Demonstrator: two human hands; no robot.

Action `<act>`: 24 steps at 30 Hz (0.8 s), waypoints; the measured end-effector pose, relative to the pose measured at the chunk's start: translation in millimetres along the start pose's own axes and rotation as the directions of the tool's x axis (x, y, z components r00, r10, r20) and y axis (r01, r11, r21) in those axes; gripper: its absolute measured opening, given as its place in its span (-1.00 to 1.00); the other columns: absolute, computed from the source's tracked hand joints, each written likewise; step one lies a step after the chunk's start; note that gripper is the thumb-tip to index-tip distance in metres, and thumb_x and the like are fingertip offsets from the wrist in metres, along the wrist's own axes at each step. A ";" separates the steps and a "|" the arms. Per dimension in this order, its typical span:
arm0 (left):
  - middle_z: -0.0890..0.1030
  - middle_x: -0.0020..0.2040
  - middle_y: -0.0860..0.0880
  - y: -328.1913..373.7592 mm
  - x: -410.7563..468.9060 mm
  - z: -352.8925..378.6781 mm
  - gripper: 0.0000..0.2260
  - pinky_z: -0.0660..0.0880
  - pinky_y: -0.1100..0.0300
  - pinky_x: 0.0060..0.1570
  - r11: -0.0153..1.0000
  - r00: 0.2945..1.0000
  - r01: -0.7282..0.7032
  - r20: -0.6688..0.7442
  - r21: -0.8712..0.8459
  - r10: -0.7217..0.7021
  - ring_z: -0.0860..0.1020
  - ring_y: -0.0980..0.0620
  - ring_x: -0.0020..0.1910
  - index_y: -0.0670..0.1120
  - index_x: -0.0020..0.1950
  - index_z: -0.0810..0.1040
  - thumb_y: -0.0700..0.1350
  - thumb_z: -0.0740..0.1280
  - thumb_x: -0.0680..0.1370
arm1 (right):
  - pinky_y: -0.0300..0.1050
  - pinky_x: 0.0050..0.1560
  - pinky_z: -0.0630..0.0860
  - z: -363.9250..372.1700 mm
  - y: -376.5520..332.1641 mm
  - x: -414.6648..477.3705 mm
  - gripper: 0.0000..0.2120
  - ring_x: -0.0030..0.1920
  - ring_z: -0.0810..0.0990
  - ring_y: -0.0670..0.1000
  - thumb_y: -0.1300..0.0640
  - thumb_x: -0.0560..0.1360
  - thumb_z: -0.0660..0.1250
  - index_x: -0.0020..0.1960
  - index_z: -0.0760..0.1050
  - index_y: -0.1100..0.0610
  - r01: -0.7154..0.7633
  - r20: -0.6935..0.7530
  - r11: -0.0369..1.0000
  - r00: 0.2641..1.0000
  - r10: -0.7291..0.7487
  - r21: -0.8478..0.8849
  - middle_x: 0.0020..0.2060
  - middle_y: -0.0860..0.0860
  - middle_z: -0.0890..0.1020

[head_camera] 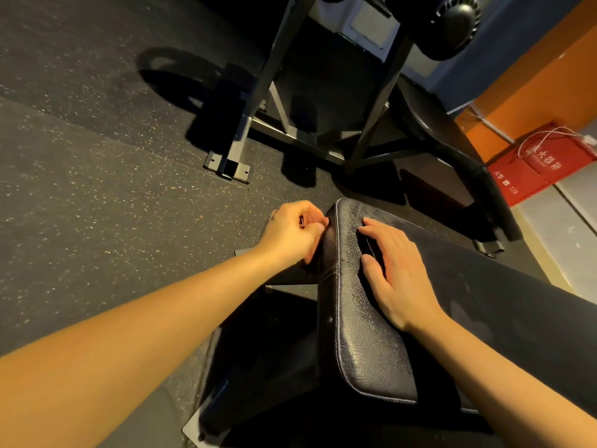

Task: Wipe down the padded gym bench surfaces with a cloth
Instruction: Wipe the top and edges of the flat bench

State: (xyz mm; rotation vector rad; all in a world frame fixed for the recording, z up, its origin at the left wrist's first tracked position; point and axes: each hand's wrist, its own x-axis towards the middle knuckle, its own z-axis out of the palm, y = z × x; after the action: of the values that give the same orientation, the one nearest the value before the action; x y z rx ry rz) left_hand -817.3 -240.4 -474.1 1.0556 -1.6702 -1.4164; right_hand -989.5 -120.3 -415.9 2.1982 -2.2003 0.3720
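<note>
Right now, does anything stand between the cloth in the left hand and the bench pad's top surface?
Yes. The left hand grips the cloth against the side edge of the bench pad. The right hand lies flat on the pad's top just across that edge, covering that stretch. Nothing else visible lies on the top.

A gym, by all signs. Underfoot, dark rubber floor tiles flecked with pale specks (97, 189). Ahead, a black steel equipment frame (237, 147) with a bolted foot plate. Close by, a padded bench in cracked black leatherette (361, 334), seam stitched. Top right, a round black ribbed disc (458, 21), perhaps a weight plate, too dim to settle. Against an orange wall (549, 92), a red fire-equipment box with white characters (549, 166).
</note>
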 end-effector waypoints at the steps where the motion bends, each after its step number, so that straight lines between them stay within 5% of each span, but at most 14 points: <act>1: 0.69 -0.29 -0.11 2.2 -8.4 -4.2 -0.89 0.57 0.20 -0.44 1.000 1.000 -0.004 0.026 -0.019 0.004 0.68 -0.13 -0.36 -0.05 0.01 0.65 -0.24 0.38 0.58 | -0.15 0.41 0.18 -0.4 0.2 0.1 -0.56 0.50 0.30 -0.12 -0.03 0.60 0.12 0.45 0.41 0.02 0.000 -0.001 1.000 1.000 0.000 0.001 0.49 -0.11 0.39; 5: 0.68 -0.26 -0.09 5.9 -81.4 -19.8 -0.82 0.67 -0.11 -0.31 0.988 0.990 -0.045 0.124 -0.147 0.064 0.68 -0.18 -0.38 0.01 -0.02 0.63 -0.28 0.35 0.59 | -0.10 0.40 0.22 -0.7 -0.5 0.6 -0.56 0.48 0.32 -0.08 -0.03 0.60 0.13 0.44 0.42 0.05 0.005 -0.013 1.000 1.000 -0.005 0.008 0.48 -0.07 0.41; 9: 0.69 -0.14 0.13 2.8 -146.2 -12.3 -0.83 0.56 0.19 -0.01 0.992 0.976 -0.089 0.190 -0.089 0.104 0.66 0.14 -0.13 0.05 -0.03 0.64 -0.24 0.42 0.55 | -0.08 0.40 0.23 0.0 -1.2 -0.1 -0.55 0.48 0.33 -0.05 -0.04 0.60 0.12 0.44 0.42 0.06 0.005 -0.016 1.000 1.000 -0.004 0.009 0.48 -0.05 0.42; 11: 0.67 -0.13 0.19 4.7 -143.9 -9.7 -0.84 0.47 0.30 -0.04 0.991 0.978 -0.122 0.162 -0.049 0.128 0.62 0.23 -0.09 0.06 -0.05 0.65 -0.22 0.43 0.53 | -0.06 0.40 0.25 0.0 -1.5 0.0 -0.55 0.48 0.34 -0.04 -0.04 0.60 0.12 0.43 0.43 0.07 0.006 -0.022 1.000 1.000 -0.006 0.007 0.48 -0.05 0.43; 15: 0.65 -0.24 0.14 2.1 -106.0 -1.7 -0.88 0.54 0.11 -0.18 0.997 0.998 -0.054 0.028 0.052 0.052 0.59 0.17 -0.30 0.11 -0.07 0.63 -0.12 0.42 0.52 | -0.03 0.40 0.27 -0.3 -1.8 -0.3 -0.56 0.47 0.34 -0.03 -0.01 0.60 0.14 0.43 0.42 0.07 0.005 -0.028 1.000 1.000 -0.005 -0.006 0.48 -0.04 0.43; 21: 0.69 -0.15 0.17 10.8 -138.1 -13.2 -0.88 0.55 0.16 0.04 0.987 0.975 -0.159 0.161 0.018 0.154 0.65 0.19 -0.07 0.08 -0.06 0.69 -0.15 0.45 0.50 | -0.06 0.38 0.26 0.5 -1.4 0.2 -0.57 0.47 0.35 -0.02 0.00 0.60 0.15 0.43 0.43 0.06 0.005 -0.024 1.000 1.000 -0.005 -0.014 0.47 -0.04 0.44; 24: 0.68 -0.21 0.15 8.0 -106.9 -11.0 -0.91 0.60 0.04 0.00 0.996 0.992 -0.090 0.090 0.023 0.088 0.66 0.16 -0.16 0.13 -0.08 0.68 -0.06 0.43 0.48 | -0.05 0.38 0.27 0.2 -1.2 1.1 -0.57 0.47 0.35 -0.03 0.00 0.59 0.15 0.43 0.43 0.06 -0.004 -0.021 1.000 1.000 0.004 -0.010 0.47 -0.05 0.43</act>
State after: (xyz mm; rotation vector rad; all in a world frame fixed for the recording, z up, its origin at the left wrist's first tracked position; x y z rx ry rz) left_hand -763.1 -147.8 -464.8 0.9324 -1.7822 -1.4052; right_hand -988.3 -121.3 -415.8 2.1755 -2.1912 0.3815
